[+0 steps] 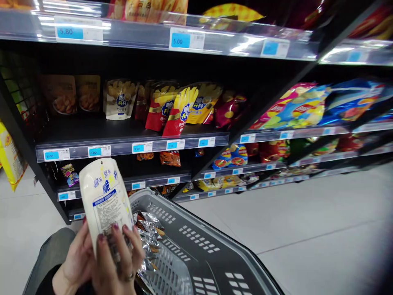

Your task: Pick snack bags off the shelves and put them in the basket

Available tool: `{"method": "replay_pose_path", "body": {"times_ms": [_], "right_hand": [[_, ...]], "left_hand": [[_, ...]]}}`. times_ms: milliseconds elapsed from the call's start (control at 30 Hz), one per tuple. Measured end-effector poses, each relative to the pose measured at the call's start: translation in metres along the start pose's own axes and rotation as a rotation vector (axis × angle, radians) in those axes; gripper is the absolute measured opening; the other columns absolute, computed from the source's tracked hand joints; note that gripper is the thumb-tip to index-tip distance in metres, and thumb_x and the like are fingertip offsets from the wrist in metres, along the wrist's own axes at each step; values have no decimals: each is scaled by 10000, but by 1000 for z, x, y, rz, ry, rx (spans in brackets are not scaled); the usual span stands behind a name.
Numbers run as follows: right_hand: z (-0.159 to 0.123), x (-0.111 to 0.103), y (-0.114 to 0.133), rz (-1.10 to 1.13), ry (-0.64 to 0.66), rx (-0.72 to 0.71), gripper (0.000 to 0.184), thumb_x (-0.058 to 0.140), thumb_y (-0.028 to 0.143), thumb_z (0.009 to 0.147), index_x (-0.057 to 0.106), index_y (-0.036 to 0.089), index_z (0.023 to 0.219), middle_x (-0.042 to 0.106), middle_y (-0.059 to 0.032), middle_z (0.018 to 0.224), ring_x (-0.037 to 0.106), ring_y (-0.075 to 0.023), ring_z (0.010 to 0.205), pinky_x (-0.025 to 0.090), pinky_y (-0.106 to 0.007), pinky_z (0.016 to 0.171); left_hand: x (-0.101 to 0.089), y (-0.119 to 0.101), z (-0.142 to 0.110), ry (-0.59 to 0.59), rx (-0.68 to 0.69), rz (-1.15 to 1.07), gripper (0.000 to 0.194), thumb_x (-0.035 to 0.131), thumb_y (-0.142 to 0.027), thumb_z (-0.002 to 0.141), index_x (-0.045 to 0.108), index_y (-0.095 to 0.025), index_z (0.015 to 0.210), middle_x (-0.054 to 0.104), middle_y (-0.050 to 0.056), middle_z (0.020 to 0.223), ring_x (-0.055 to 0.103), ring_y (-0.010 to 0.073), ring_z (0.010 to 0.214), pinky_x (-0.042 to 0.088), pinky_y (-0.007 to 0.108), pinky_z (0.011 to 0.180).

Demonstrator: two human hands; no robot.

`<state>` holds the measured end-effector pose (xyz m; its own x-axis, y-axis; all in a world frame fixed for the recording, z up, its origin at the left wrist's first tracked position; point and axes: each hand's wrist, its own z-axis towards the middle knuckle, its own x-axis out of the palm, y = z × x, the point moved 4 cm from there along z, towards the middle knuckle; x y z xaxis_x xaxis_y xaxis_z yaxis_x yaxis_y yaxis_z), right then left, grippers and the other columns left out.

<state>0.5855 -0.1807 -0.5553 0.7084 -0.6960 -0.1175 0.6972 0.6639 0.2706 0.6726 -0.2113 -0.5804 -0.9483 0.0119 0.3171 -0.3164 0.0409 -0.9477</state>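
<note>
A white snack pouch (106, 196) with blue and yellow lettering is held up before the shelf, its printed back towards me. My left hand (76, 256) grips its lower left edge, fingers partly behind it. Across the lower front lie the fingers of my right hand (118, 254), which also holds the pouch; a ring shows on one finger. Just below and to the right is a grey shopping basket (199, 229) with slotted walls. Several silver-wrapped packets (149, 233) lie along its left side.
On the middle shelf stand a white pouch (120, 98), red and yellow pouches (181, 110) and brown pouches (64, 96). A price-tag rail (123, 148) edges that shelf. Chip bags (297, 106) fill the bay to the right. A yellow bag (10, 155) sits at far left.
</note>
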Motion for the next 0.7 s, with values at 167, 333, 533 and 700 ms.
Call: {"method": "replay_pose_path", "body": {"times_ms": [167, 333, 533, 700], "right_hand": [[-16, -4, -56, 554, 10, 653, 365, 460, 219, 926, 511, 276, 1284, 631, -104, 1195, 633, -255, 1059, 557, -434, 832], [-20, 12, -70, 1029, 53, 1287, 492, 421, 470, 929, 451, 238, 1363, 669, -125, 1165, 669, -255, 1012, 558, -433, 837], [-10, 24, -69, 1158, 112, 1335, 547, 431, 501, 902, 494, 196, 1352, 674, -136, 1155, 668, -271, 1012, 518, -475, 902], [-16, 8, -68, 780, 82, 1012, 413, 385, 371, 958, 506, 223, 1325, 686, -120, 1095, 664, -255, 999, 561, -433, 806]], "left_hand": [[4, -3, -3, -138, 133, 304, 530, 531, -572, 847, 527, -338, 1323, 321, 1, 1531, 122, 239, 1461, 80, 453, 1205], [-4, -8, 0, -367, 250, 419, 561, 635, -476, 813, 466, -345, 1331, 279, 31, 1547, 222, 311, 1431, 295, 501, 1138], [0, -13, 1, -379, 235, 410, 555, 675, -458, 785, 505, -331, 1298, 370, 29, 1513, 302, 309, 1400, 401, 432, 1086], [-2, 0, 6, -288, 169, 380, 528, 563, -483, 867, 444, -372, 1370, 249, -26, 1568, 146, 256, 1456, 163, 482, 1187]]}}
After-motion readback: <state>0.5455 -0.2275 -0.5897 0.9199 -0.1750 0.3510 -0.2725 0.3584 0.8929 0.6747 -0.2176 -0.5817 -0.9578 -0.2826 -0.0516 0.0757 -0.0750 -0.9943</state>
